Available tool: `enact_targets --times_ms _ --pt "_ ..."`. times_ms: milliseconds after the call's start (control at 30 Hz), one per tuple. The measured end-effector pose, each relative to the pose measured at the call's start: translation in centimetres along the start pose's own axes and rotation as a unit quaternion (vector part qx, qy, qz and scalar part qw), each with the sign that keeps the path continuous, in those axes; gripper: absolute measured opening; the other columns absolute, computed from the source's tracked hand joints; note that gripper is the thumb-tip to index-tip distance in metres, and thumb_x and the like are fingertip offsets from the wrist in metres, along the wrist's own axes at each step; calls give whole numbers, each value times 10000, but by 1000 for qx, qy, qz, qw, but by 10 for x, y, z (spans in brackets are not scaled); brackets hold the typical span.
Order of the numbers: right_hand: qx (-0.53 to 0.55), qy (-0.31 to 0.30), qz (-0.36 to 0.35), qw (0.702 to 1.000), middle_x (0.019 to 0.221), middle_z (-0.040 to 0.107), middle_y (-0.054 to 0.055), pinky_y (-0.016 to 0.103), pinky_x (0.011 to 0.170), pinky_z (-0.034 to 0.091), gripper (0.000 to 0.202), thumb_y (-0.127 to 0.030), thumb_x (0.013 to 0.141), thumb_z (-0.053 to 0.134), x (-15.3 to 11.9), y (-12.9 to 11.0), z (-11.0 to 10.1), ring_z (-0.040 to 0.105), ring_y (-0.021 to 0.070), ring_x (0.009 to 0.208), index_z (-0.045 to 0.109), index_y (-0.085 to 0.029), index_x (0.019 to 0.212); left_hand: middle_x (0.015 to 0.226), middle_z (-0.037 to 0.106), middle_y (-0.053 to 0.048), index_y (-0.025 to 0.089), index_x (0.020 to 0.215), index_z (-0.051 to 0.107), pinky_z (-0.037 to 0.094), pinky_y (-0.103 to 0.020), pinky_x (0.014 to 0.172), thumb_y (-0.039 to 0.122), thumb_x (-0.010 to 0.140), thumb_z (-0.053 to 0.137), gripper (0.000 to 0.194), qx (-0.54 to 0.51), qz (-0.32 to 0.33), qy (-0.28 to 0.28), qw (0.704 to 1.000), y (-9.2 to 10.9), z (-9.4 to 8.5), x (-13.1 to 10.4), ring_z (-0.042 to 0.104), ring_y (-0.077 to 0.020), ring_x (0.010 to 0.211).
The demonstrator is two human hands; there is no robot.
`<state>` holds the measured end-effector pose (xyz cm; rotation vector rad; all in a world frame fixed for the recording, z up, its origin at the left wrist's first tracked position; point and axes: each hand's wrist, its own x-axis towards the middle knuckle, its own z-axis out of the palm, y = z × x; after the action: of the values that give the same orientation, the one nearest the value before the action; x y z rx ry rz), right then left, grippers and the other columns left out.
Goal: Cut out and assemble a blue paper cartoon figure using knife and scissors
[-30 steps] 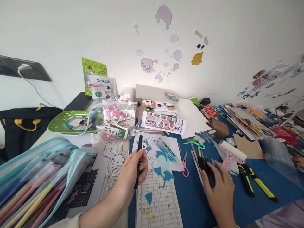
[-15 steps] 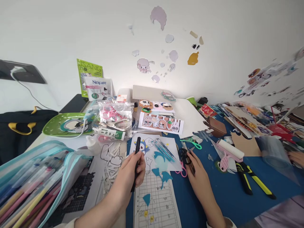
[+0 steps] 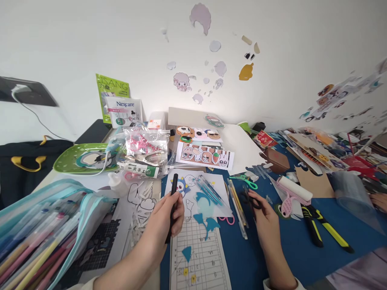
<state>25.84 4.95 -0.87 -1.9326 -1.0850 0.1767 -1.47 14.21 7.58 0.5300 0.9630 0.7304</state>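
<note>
A black pen (image 3: pixel 173 201) stands upright in my left hand (image 3: pixel 172 213), whose fingers are wrapped round it above the papers. My right hand (image 3: pixel 266 217) pinches the dark handles of a pair of scissors (image 3: pixel 250 198) over the blue mat. Several pens (image 3: pixel 237 207) lie just left of the right hand, near pink scissor handles (image 3: pixel 228 220). Between my hands are blue cut-out pieces (image 3: pixel 207 225), a clear sleeve with pens (image 3: pixel 211 191), a drawing with a blue character (image 3: pixel 182 186) and a ruled sheet (image 3: pixel 198 257).
A striped pouch full of pens (image 3: pixel 45 233) fills the lower left, below a green tray (image 3: pixel 66 161). Green scissors (image 3: pixel 249 183), a pink lint roller (image 3: pixel 287 201) and yellow-black pliers (image 3: pixel 329 229) lie right. Another person's hand (image 3: pixel 379 201) shows at the right edge.
My right hand has moved right with the dark scissors, uncovering the pens on the mat. My left hand still holds the black pen in nearly the same place.
</note>
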Motion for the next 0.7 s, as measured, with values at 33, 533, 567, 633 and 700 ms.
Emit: enact_targets --times_ms 33,533,567,633,700 --pt "0 1 -4 1000 1208 689 157 453 918 540 332 -417 912 455 5 4 -5 650 306 1121 670 -185 1015 446 362 124 197 610 459 190 -182 358 477 569 699 371 0 0 0 1000 0 0 0 271 -4 311" --pt "-183 -150 -114 965 999 735 104 409 691 579 491 -210 720 464 52 24 -46 698 277 841 644 -203 1177 459 367 116 195 625 463 194 -180 362 423 652 655 299 -7 -5 4 1000 1 -1 1 270 -11 326" --pt "-202 -153 -120 960 976 738 107 420 677 567 495 -204 706 454 56 22 -50 693 295 843 660 -206 1157 458 364 117 195 626 464 196 -179 364 427 651 657 303 -8 -5 4 1000 1 -1 1 270 -12 327" --pt "-235 -160 -131 950 949 741 118 436 662 544 484 -199 685 442 65 18 -58 685 328 858 696 -209 1097 459 363 117 195 625 462 197 -178 367 434 650 664 313 -8 -4 3 1000 1 -1 1 270 -12 330" --pt "-261 -160 -134 943 922 746 128 441 651 531 439 -203 672 441 71 15 -65 687 339 835 721 -209 1011 460 361 115 197 623 457 199 -179 369 438 650 670 323 -8 -3 2 1000 2 -1 1 270 -15 333"
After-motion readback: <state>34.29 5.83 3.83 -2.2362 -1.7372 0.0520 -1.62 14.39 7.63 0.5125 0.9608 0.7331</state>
